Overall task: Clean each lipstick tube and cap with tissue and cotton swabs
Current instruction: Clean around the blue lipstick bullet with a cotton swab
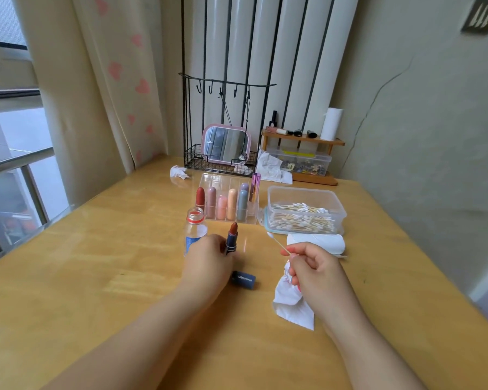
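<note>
At a wooden bench (96, 277) by a window, a person's left hand (209, 257) holds an uncapped lipstick tube (232, 240) upright, fingers curled round its dark blue barrel with the brick-red bullet fully exposed above them, while the right hand (312, 267) pinches a cotton swab (276, 242) by its stick, white tip angled toward the tube, and keeps a crumpled tissue (289, 301) tucked under its lower fingers. The tube's dark blue cap (244, 280) lies on its side on the bench just in front of the tube, between the two hands. Just behind and left of the tube stands an open plastic bottle (194, 230), touching or nearly touching the left hand; a nudge from that hand could tip it and spill whatever it holds across the bench. The extended bullet looks the likeliest casualty: a careless pass of the swab or the trailing tissue could smear or snap it. The cap, being round, could roll if brushed by a wrist. Behind the tube, a clear organiser (228, 178) holds more lipsticks (232, 204) awaiting attention, and to the right of it sits a clear tub of swabs (304, 215), with a tissue roll (321, 242) lying in front of the tub.
</note>
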Demonstrator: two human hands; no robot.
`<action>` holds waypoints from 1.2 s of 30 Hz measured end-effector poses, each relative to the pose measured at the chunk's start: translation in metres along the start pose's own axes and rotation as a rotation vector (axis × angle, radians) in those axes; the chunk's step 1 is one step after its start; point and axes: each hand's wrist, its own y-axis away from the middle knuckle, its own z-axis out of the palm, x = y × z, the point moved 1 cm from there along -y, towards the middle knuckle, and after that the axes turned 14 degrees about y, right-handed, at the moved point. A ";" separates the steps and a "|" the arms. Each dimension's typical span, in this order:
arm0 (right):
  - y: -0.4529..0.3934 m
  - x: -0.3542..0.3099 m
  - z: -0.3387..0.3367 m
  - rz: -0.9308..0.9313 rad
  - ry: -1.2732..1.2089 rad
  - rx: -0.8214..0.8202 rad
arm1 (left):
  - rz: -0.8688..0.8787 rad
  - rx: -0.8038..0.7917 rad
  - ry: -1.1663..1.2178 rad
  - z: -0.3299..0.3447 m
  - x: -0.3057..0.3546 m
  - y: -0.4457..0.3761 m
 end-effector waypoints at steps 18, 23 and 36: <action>0.020 -0.032 -0.017 -0.489 0.246 0.257 | 0.118 -0.428 0.755 -0.013 0.016 0.031; 0.021 -0.035 -0.019 -0.560 0.296 0.340 | 0.130 -0.447 0.712 -0.011 0.018 0.035; 0.019 -0.034 -0.021 -0.576 0.345 0.394 | 0.145 -0.436 0.668 -0.012 0.025 0.041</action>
